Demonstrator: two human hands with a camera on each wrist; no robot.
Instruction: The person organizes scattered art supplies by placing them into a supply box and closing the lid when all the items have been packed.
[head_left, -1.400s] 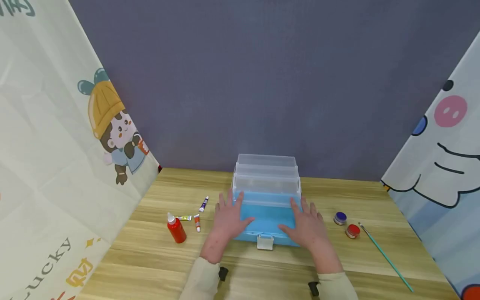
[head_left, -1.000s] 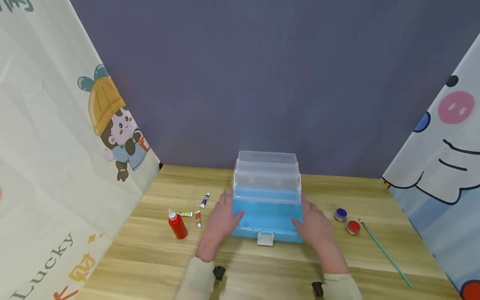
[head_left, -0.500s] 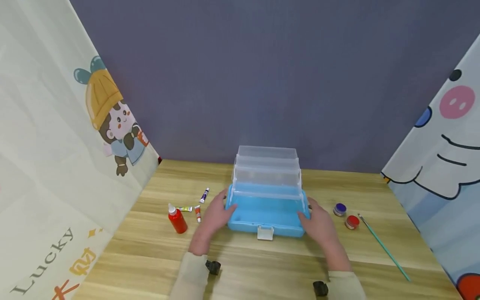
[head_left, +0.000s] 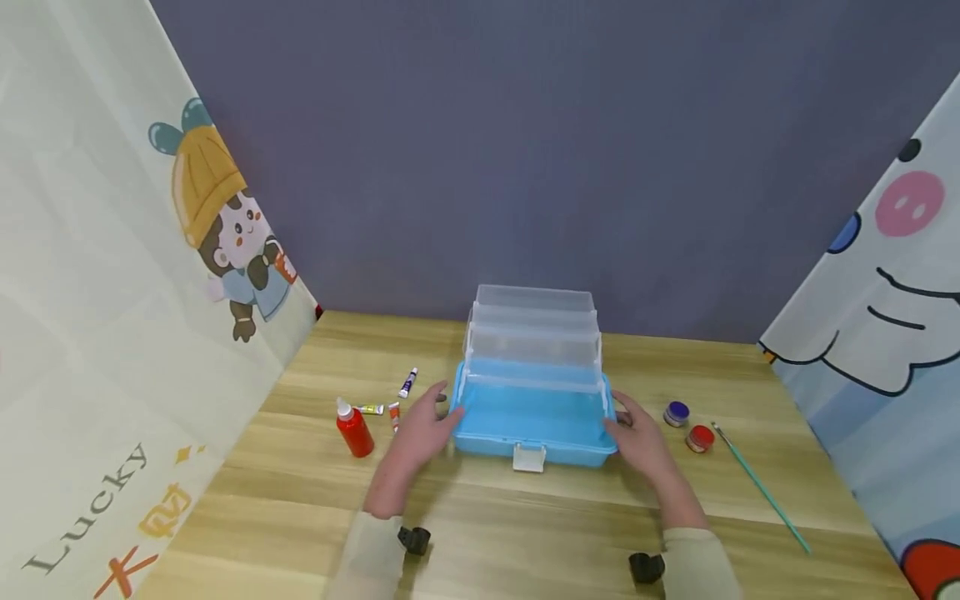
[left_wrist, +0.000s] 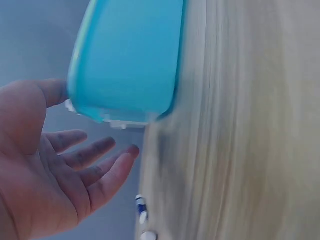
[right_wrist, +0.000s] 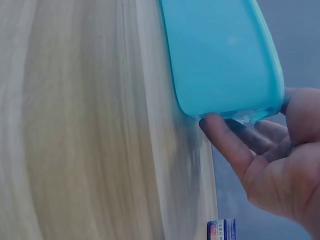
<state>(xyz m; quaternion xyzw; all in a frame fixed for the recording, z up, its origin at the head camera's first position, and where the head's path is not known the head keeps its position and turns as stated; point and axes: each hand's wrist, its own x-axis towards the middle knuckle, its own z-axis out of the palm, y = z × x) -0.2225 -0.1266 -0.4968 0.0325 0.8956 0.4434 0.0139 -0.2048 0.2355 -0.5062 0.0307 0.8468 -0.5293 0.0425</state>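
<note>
A blue storage box [head_left: 532, 417] stands open on the table, its clear tiered trays [head_left: 536, 333] fanned up at the back and a white latch [head_left: 528, 458] at the front. At its left end is my left hand [head_left: 423, 425], palm turned to the box. The thumb reaches the rim, while the other fingers [left_wrist: 115, 175] spread loosely apart from the wall. Beside the right end, my right hand [head_left: 637, 433] has its thumb at the rim. Its fingers [right_wrist: 230, 145] lie loosely along the outer end wall, one fingertip right at the lower corner.
Left of the box are a red bottle [head_left: 355, 432] with a white tip and small purple [head_left: 408, 382], yellow [head_left: 370, 409] and orange [head_left: 394, 417] paint tubes. To the right sit a purple jar [head_left: 677, 414], a red jar [head_left: 701, 439] and a green paintbrush [head_left: 765, 492].
Both hands have moved outward from over the box to its two ends, baring its corners. My left fingers have come away from the wall. The box stays in place.
</note>
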